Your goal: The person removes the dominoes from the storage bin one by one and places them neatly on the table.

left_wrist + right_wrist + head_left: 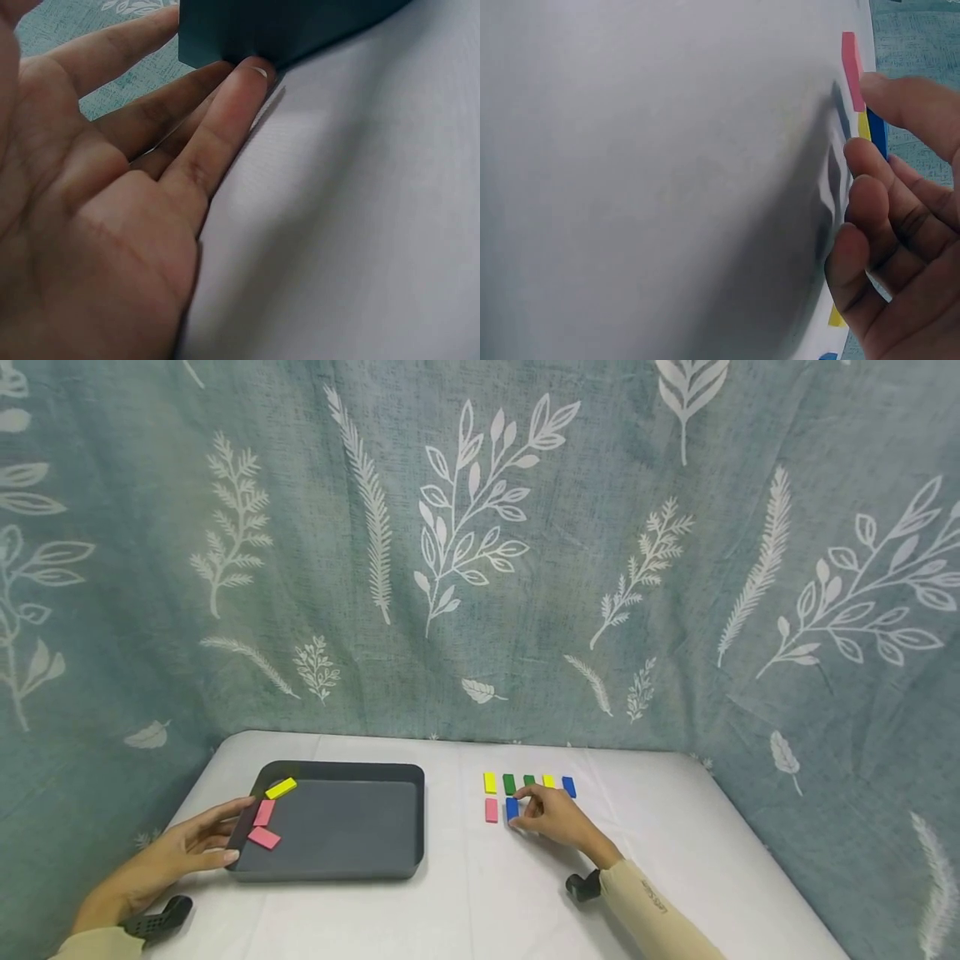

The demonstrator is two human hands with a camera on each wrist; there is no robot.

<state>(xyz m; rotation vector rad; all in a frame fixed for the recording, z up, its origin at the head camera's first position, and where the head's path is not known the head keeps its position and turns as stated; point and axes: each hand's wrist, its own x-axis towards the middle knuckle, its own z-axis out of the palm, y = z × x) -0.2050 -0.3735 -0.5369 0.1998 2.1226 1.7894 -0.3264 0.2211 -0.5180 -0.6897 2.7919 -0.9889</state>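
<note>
On the left of the table, my left hand (176, 852) rests its fairly straight fingers against the left side of a dark grey tray (345, 872). The left wrist view has those fingers (217, 124) at the tray's outer wall (225, 34). To the right, my right hand (558, 818) pinches a blue block (512, 808) between thumb and index finger. Part of that block (877, 133) shows between the digits in the right wrist view. Just left of it lies a pink block (491, 811). The other right fingers (868, 199) are bent.
Inside the tray, a yellow block (281, 788) and two pink blocks (264, 812) lie along the left side. Behind my right hand runs a row of yellow (490, 782), green (509, 784) and blue blocks (569, 787). A patterned curtain (480, 610) stands behind the white-covered table (360, 927).
</note>
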